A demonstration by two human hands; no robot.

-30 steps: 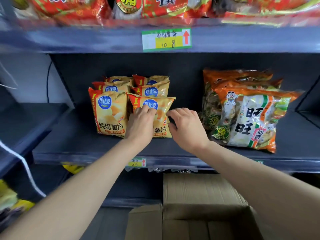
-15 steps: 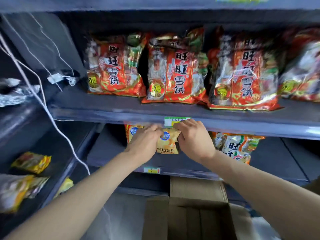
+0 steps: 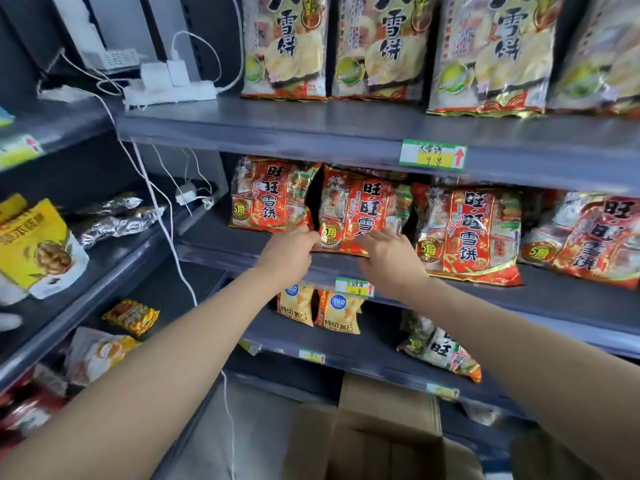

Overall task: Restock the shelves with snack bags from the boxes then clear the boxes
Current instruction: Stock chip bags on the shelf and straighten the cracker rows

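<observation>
Reaching up to the middle shelf (image 3: 561, 299), both hands meet the bottom edge of a red rice cracker bag (image 3: 360, 206), which stands just toward one o'clock of the picture's centre. The left hand (image 3: 289, 254) is at the bag's seven o'clock corner and the right hand (image 3: 391, 261) at its five o'clock corner. Their fingers bend onto the foil with the tips hidden, so a firm clamp cannot be told. Narrow dark gaps part it from matching bags (image 3: 467, 233) at nine and three o'clock. A bare shelf lip runs in front. A cardboard box (image 3: 381, 431) sits at six o'clock, with potato chip bags (image 3: 337, 313) shelved between it and the hands.
</observation>
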